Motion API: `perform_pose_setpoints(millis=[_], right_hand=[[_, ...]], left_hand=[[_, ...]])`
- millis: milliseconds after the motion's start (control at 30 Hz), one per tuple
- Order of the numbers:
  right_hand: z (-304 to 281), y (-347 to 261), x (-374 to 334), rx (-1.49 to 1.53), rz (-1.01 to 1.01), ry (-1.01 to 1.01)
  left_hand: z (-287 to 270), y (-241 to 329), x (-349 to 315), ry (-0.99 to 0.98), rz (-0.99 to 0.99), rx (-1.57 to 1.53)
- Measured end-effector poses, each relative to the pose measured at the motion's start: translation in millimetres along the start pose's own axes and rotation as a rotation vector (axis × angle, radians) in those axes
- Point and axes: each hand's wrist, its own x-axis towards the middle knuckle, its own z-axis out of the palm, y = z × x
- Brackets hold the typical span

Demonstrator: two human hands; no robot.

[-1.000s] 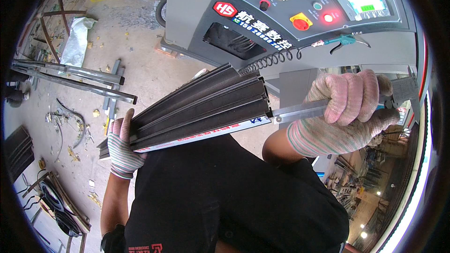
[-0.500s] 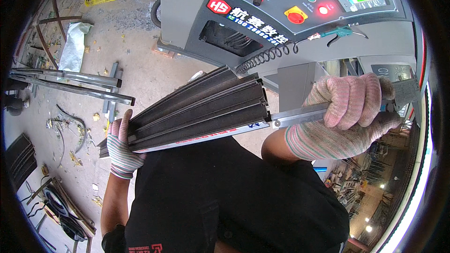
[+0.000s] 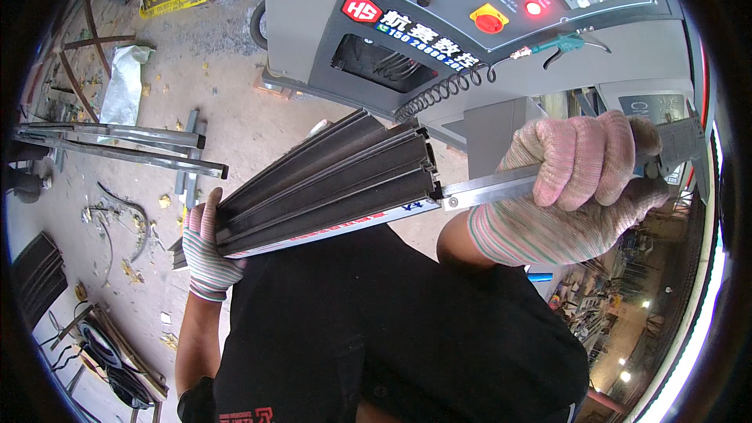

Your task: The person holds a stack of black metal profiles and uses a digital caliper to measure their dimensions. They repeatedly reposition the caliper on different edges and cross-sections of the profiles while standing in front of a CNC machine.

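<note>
My left hand (image 3: 212,254), in a striped knit glove, is closed around the far-left part of a long black metal profile (image 3: 329,176) with ribs and channels. A white printed film strip runs along its near edge. The profile slants up to the right in front of my black shirt, its cut end (image 3: 429,163) facing right. My gloved right hand (image 3: 576,180) is wrapped round a steel caliper (image 3: 489,188). The caliper's beam tip touches or nearly touches the profile's near corner; its jaw end (image 3: 681,145) sticks out beyond my fingers, partly hidden by them.
Ahead stands a grey machine with a control panel (image 3: 470,31), gauge, red-lit button and screen. A teal air gun (image 3: 560,47) hangs there on a coiled hose (image 3: 442,94). Metal bars (image 3: 141,149) lie at left above a littered floor. A rack of black parts (image 3: 106,356) is at lower left.
The profile's cut end and the caliper have shifted slightly left in the picture. Both hands keep their grip; the background has moved a little with the head.
</note>
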Motion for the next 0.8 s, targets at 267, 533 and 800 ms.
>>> perform_pose_setpoints(millis=[267,533,800], right_hand=[[-2,11,7,0.043,0.025,-0.096],[1,34,31,0.105,0.145,-0.178],[41,78,61,0.053,0.237,0.109]], left_hand=[[0,-2,-3,0.027,0.038,-0.021],[11,-18,-2,0.048,0.1,-0.102],[17,-22,7,-0.066,0.021,-0.169]])
